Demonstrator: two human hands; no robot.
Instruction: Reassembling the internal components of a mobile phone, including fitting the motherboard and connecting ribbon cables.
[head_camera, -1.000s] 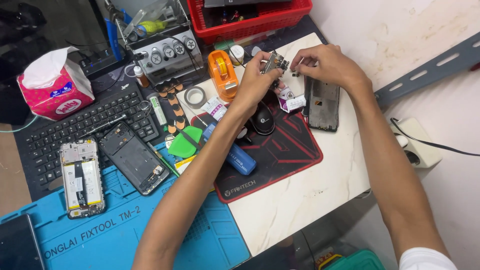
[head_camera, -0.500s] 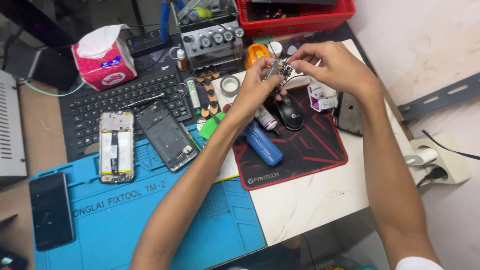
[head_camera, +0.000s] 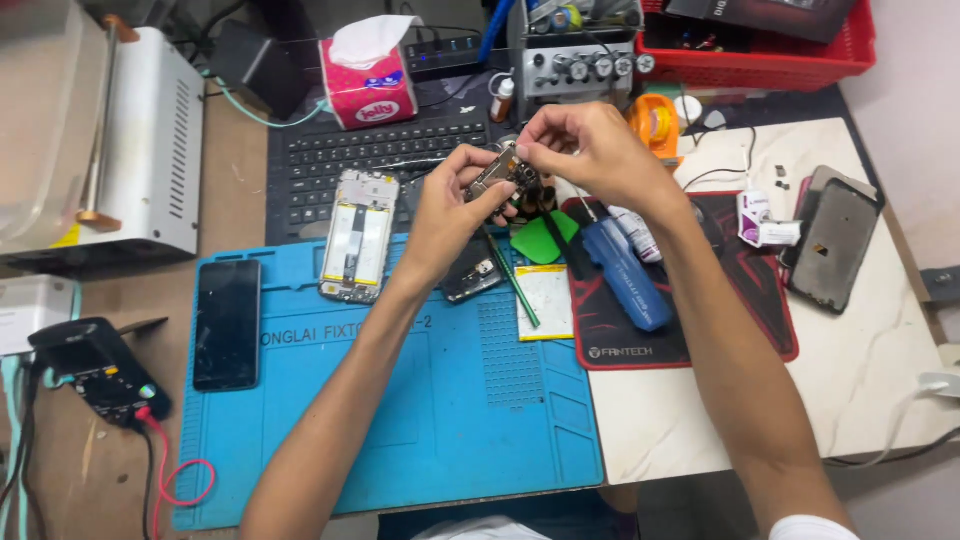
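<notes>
Both of my hands meet above the bench, over the edge of the black keyboard (head_camera: 380, 160). My left hand (head_camera: 452, 205) pinches a small phone circuit board (head_camera: 503, 172) from below. My right hand (head_camera: 590, 150) grips the same board from its upper right edge with the fingertips. Under my left wrist lies a dark phone part (head_camera: 470, 278) on the blue repair mat (head_camera: 400, 420). A white phone frame (head_camera: 358, 236) lies on the mat to the left. A blue electric screwdriver (head_camera: 625, 275) rests on the black and red mouse pad (head_camera: 740, 320) below my right wrist.
A black phone (head_camera: 228, 322) lies on the mat's left side, a multimeter (head_camera: 95, 370) with red lead beyond it. A pink tissue box (head_camera: 368, 85), a grey station (head_camera: 575, 60) and a red basket (head_camera: 780, 45) stand at the back. A phone screen (head_camera: 835, 245) lies at right.
My view has swung to the right side of the bench, shifting everything rightwards in frame. Both hands have carried the board leftwards, from over the mouse pad to over the keyboard's edge.
</notes>
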